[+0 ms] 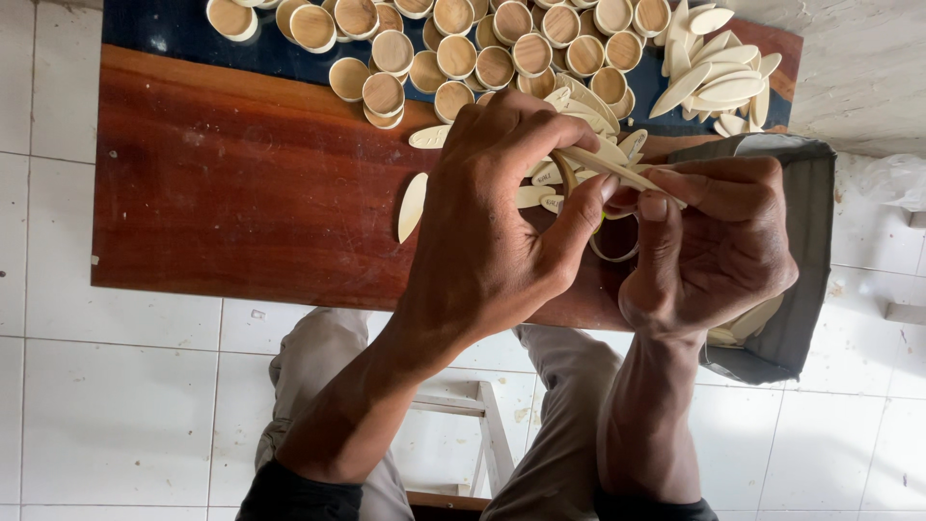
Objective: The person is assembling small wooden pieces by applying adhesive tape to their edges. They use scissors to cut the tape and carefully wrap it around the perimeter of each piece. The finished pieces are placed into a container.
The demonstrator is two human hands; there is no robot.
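Observation:
My left hand (pixel 492 222) and my right hand (pixel 709 246) meet over the right part of a reddish wooden board (pixel 241 203). Together they pinch a thin pale wooden strip (pixel 603 164) that bends into a loop (pixel 617 253) below the fingers. My left thumb and fingers clamp the strip's near end. My right thumb and forefinger hold it from the right side. Pale oval leaf-shaped wooden pieces (pixel 415 205) lie on the board just beside and under my left hand.
Several small round wooden cups (pixel 492 48) crowd the far, dark blue edge of the board. A heap of oval pieces (pixel 719 72) lies at the far right. A grey box (pixel 805 260) stands under my right hand. A white stool (pixel 482 434) shows between my knees on the tiled floor.

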